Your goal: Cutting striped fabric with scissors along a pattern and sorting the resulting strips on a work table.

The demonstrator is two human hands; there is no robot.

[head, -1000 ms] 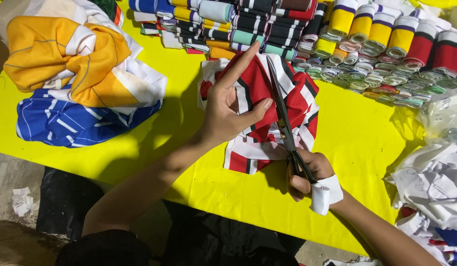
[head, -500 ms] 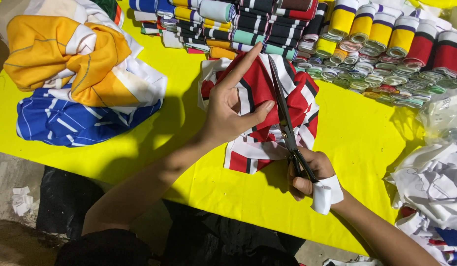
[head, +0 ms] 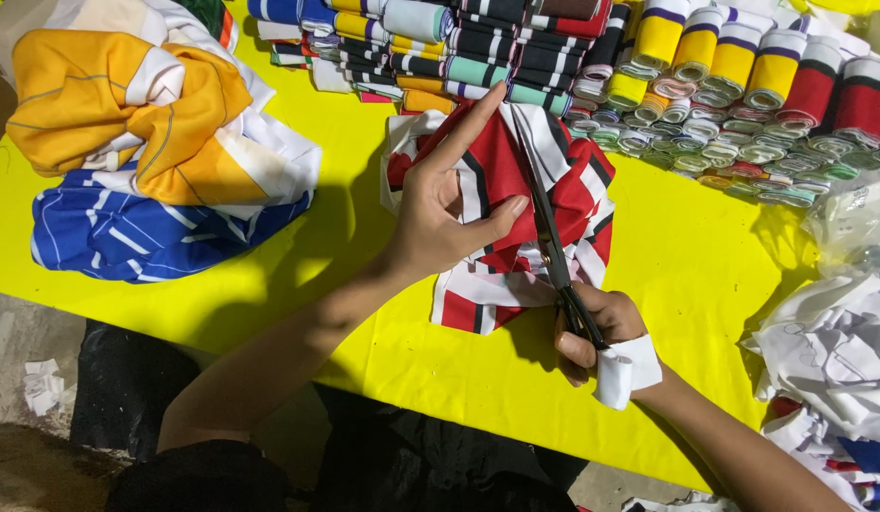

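Yellow table (head: pixel 705 275): scissors (head: pixel 553 246) point away, lengthwise over red-striped fabric (head: pixel 516 190).

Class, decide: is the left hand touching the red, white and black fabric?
Touching. The head view shows the left hand pressed flat on the red, white and black fabric, no gap.

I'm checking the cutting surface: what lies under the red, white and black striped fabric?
Under the striped fabric lies the yellow table cover, visible all round it. The left hand presses on top; the scissors in the right hand cross it. Anything directly beneath is hidden.
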